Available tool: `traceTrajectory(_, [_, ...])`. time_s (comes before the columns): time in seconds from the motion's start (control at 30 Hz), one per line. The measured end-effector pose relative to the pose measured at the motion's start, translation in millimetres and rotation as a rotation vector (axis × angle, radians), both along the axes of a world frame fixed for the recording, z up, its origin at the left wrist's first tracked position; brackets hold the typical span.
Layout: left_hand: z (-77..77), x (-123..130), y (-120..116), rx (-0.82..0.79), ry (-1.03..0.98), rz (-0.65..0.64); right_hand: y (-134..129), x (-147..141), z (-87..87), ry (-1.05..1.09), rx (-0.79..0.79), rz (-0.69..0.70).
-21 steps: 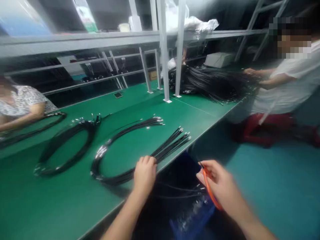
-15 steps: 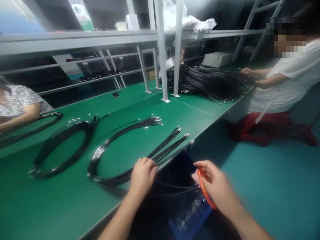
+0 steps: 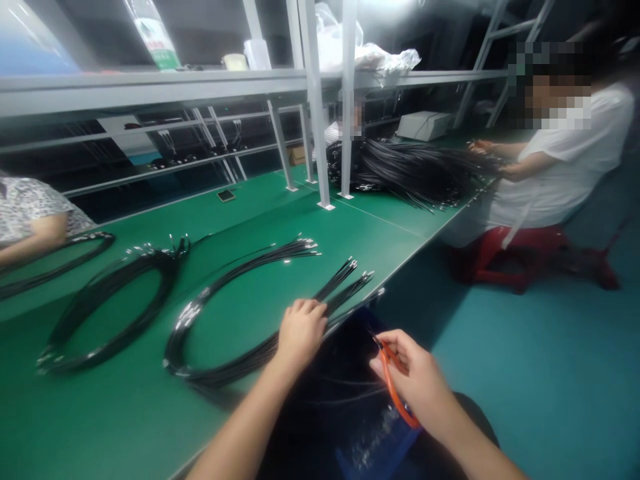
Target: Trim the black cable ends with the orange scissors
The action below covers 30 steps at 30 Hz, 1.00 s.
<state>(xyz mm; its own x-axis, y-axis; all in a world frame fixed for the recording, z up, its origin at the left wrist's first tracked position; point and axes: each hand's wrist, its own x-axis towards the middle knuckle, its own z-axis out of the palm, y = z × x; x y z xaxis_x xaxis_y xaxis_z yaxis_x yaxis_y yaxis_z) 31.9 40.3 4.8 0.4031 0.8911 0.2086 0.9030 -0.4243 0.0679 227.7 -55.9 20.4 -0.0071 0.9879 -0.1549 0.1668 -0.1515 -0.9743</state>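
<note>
My left hand (image 3: 303,333) is closed around a bundle of black cables (image 3: 245,355) at the edge of the green table (image 3: 115,413). Silver-tipped ends of this bundle fan out past my fingers, and the rest curves round to the left in a wide loop. Over the dark space beside the table, my right hand (image 3: 413,373) holds orange-handled pliers or cutters (image 3: 391,387), their dark tip pointing up and left. Below it lies a blue bag or bin (image 3: 383,443) with small pale pieces.
Another coiled cable bundle (image 3: 163,293) lies left of mine. A person in white (image 3: 565,167) handles a large cable pile (image 3: 415,170); another person's arm (image 3: 47,230) is at far left. White posts (image 3: 320,133) rise from the table.
My left hand has shifted slightly right and up along the cables. My right hand has moved a little left and down with the orange tool.
</note>
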Motion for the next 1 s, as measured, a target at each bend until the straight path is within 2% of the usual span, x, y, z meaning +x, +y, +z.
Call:
traceTrajectory(0.17, [-14.3,4.3,-6.9,0.014,0.053,0.017,1.6,-0.5,-16.8,0.001,0.007,-0.007])
traceTrajectory(0.3, [-19.4,11.3,-10.1,0.03,0.079,0.079,-0.8,0.9,-22.7,-0.002,0.008,-0.009])
traceTrajectory(0.53, [-19.5,19.6,-4.3,-0.005,0.108,-0.015,0.1,1.8,-23.5,-0.005,0.027,-0.009])
traceTrajectory(0.7, [-19.7,10.8,4.5,-0.03,0.103,-0.012,0.5,-1.5,-27.0,0.007,0.012,-0.015])
traceTrajectory(0.83, [-16.5,3.4,0.8,-0.064,0.108,-0.099,-0.4,-4.1,-26.8,0.018,0.002,-0.012])
traceTrajectory(1.0, [-14.4,2.9,-1.8,-0.055,0.09,-0.088,-1.4,-7.9,-22.8,0.032,0.001,-0.008])
